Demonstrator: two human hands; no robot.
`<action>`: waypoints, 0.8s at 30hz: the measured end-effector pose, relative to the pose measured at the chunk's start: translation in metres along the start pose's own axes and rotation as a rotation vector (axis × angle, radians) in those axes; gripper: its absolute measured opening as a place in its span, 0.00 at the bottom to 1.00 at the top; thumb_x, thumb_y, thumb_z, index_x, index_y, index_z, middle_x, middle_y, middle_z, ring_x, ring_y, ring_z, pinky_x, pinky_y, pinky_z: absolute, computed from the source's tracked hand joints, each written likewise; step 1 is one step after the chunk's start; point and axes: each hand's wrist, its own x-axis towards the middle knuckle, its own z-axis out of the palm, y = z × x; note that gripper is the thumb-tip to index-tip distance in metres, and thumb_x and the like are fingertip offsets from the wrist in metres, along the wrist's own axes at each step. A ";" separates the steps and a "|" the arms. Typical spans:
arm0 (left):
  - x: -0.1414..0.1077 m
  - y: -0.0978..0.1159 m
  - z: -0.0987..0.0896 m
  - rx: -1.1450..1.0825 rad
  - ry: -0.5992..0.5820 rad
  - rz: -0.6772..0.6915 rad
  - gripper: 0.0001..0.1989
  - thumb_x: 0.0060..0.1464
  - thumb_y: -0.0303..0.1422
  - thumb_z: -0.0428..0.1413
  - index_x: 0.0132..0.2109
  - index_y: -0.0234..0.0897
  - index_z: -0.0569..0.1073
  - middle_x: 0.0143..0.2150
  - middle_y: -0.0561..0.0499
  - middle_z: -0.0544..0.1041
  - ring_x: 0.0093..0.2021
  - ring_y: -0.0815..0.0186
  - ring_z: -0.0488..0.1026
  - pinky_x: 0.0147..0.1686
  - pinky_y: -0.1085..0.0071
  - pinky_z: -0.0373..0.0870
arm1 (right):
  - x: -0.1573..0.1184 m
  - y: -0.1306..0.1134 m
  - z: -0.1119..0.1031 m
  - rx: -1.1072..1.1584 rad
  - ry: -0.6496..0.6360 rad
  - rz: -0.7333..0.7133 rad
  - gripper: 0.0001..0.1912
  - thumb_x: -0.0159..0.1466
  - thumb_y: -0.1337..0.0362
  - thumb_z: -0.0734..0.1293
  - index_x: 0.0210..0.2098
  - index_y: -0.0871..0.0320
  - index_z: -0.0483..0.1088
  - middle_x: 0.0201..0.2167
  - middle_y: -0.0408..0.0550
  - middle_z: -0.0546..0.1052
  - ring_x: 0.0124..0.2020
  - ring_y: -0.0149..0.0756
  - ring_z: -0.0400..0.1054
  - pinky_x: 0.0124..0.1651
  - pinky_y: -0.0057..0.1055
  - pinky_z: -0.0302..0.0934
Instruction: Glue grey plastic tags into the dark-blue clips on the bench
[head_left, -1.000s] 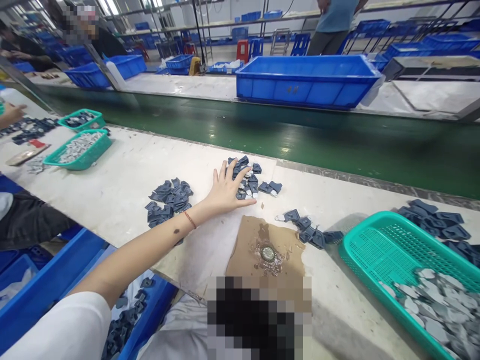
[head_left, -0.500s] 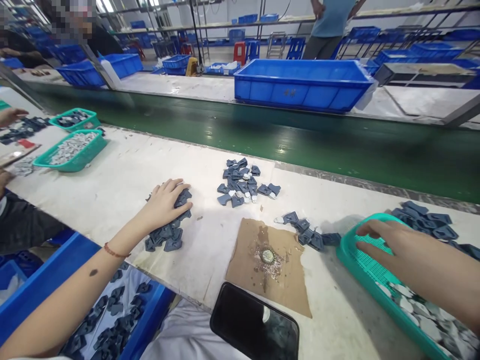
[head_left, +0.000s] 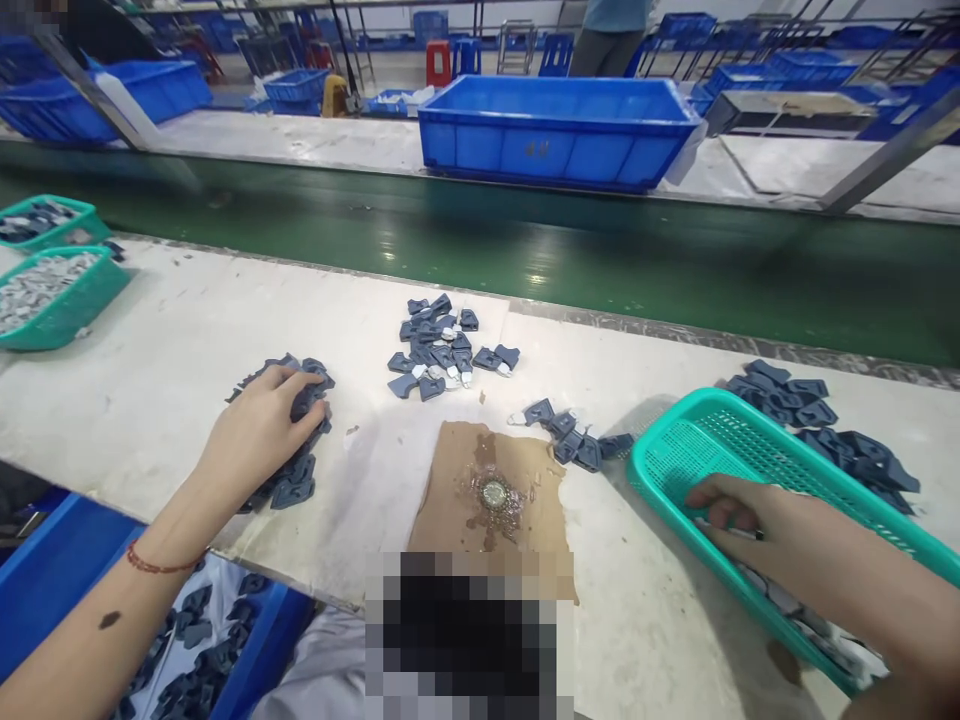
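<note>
My left hand rests on a pile of dark grey plastic parts at the left, fingers spread over them. My right hand is inside a green basket at the right, its fingers curled together near white pieces; what they pinch is too small to make out. Between the hands lies brown cardboard with a small round metal piece in a wet patch. Grey parts with white pieces form a cluster behind the cardboard, and more grey parts lie beside the basket.
A green conveyor runs behind the table, with a large blue bin beyond. Two green baskets stand far left. More grey parts lie behind the right basket. A blue crate is below the table edge. A person stands far back.
My right hand has gone lower into the basket and its fingers have closed. My left hand stays on the grey pile. The view has shifted, so things appear further left and higher.
</note>
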 end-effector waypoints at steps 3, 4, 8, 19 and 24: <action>0.003 0.007 -0.001 0.011 -0.004 -0.060 0.23 0.60 0.42 0.47 0.53 0.35 0.77 0.58 0.36 0.74 0.47 0.42 0.78 0.43 0.49 0.76 | 0.000 -0.003 0.004 0.020 -0.160 -0.017 0.13 0.60 0.61 0.62 0.36 0.49 0.78 0.33 0.51 0.81 0.29 0.47 0.75 0.28 0.38 0.63; 0.004 0.009 -0.002 0.010 -0.005 -0.077 0.23 0.58 0.42 0.48 0.52 0.35 0.77 0.58 0.37 0.74 0.47 0.42 0.78 0.44 0.49 0.76 | -0.001 -0.005 0.005 0.011 -0.157 -0.011 0.13 0.60 0.62 0.61 0.37 0.50 0.78 0.32 0.52 0.81 0.29 0.47 0.75 0.30 0.38 0.63; 0.005 0.012 -0.008 -0.033 0.047 -0.109 0.21 0.57 0.41 0.50 0.51 0.37 0.78 0.57 0.39 0.75 0.48 0.44 0.79 0.46 0.49 0.77 | -0.005 -0.016 -0.002 0.111 -0.122 0.094 0.19 0.64 0.56 0.59 0.48 0.50 0.77 0.39 0.53 0.83 0.32 0.49 0.77 0.32 0.40 0.65; -0.027 0.056 -0.006 -1.044 0.290 -0.208 0.11 0.49 0.41 0.70 0.37 0.45 0.79 0.45 0.54 0.79 0.38 0.64 0.76 0.39 0.66 0.79 | -0.030 -0.064 -0.024 0.902 0.096 -0.299 0.11 0.67 0.51 0.71 0.40 0.48 0.82 0.41 0.52 0.83 0.42 0.43 0.80 0.42 0.31 0.77; -0.045 0.088 0.007 -1.440 -0.011 -0.253 0.13 0.49 0.34 0.72 0.35 0.39 0.75 0.44 0.50 0.80 0.38 0.64 0.80 0.38 0.69 0.83 | -0.024 -0.109 -0.003 1.346 -0.108 -0.311 0.11 0.63 0.54 0.76 0.40 0.53 0.82 0.38 0.51 0.84 0.36 0.40 0.82 0.39 0.29 0.79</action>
